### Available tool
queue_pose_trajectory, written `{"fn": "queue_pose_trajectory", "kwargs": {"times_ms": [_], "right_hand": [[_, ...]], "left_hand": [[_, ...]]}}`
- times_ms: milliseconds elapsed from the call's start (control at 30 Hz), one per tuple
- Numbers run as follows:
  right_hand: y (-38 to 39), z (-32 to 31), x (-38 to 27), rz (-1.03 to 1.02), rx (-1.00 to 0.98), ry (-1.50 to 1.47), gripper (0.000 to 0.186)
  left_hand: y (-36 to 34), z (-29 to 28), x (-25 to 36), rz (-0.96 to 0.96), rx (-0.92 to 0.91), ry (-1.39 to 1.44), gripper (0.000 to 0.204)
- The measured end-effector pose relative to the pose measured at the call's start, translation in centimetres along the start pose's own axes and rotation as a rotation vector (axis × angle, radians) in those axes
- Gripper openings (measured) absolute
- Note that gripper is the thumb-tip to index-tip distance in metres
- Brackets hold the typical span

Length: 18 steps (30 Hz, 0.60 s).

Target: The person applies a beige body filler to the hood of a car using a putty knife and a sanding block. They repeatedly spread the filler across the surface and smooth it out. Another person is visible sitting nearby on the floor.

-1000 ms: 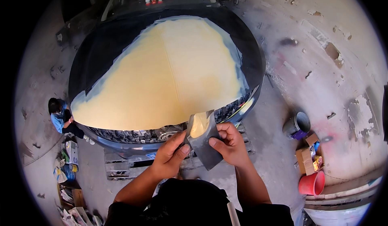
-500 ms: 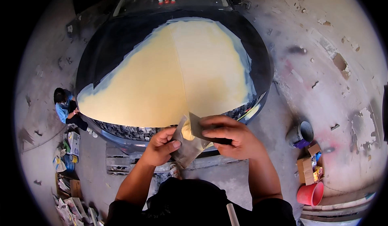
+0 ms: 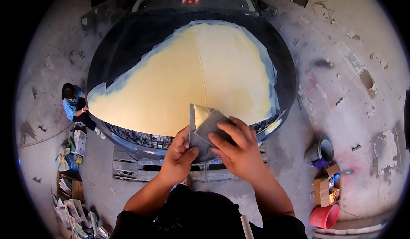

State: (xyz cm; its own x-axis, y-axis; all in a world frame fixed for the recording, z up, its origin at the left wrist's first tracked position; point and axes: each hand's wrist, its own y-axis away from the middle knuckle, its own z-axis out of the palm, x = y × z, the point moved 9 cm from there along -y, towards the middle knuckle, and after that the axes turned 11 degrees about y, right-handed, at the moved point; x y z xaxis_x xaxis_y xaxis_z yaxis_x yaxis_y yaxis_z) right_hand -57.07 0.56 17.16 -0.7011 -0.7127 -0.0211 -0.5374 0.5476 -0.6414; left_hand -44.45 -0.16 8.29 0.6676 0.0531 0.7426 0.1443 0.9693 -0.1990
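My left hand (image 3: 177, 160) is closed on a flat grey putty board (image 3: 197, 140), thumb on its face. Pale yellow putty (image 3: 200, 114) lies along the board's far part. My right hand (image 3: 240, 151) grips a grey putty scraper (image 3: 211, 127), its fingers spread over the blade. The scraper lies tilted across the board, its edge at the putty. Both tools are held in front of a dark car hood (image 3: 124, 53). A broad patch of pale yellow filler (image 3: 162, 96) covers much of the hood, with a grey-blue border and a ridge line down its middle.
A person in a blue top (image 3: 71, 104) crouches at the car's left front corner. A pallet (image 3: 136, 168) lies below the bumper. To the right stand a dark bucket (image 3: 320, 152), a cardboard box (image 3: 322, 192) and a red bucket (image 3: 324, 216). Papers and boxes (image 3: 74, 211) line the left.
The scraper has swung from standing at the putty's right to lying over the board. The board has turned more upright, and the car appears shifted slightly right in view.
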Motion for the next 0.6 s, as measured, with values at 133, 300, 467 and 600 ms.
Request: {"fn": "queue_pose_trajectory", "kwargs": {"times_ms": [133, 300, 467, 600], "right_hand": [[-0.4, 2.9, 0.4, -0.045, -0.124, -0.069, 0.037], [-4.3, 5.6, 9.8, 0.286, -0.187, -0.319, 0.035], [-14.5, 9.5, 19.2, 0.361, -0.365, -0.105, 0.044], [-24.7, 17.8, 26.5, 0.333, -0.64, 0.076, 0.046]], "left_hand": [[0.4, -2.6, 2.1, 0.198, 0.064, -0.573, 0.051], [-0.8, -4.3, 8.9, 0.602, 0.165, -0.646, 0.045], [-1.0, -13.6, 10.5, 0.495, 0.258, -0.101, 0.051], [-0.3, -20.1, 12.5, 0.518, 0.459, -0.006, 0.061]]}}
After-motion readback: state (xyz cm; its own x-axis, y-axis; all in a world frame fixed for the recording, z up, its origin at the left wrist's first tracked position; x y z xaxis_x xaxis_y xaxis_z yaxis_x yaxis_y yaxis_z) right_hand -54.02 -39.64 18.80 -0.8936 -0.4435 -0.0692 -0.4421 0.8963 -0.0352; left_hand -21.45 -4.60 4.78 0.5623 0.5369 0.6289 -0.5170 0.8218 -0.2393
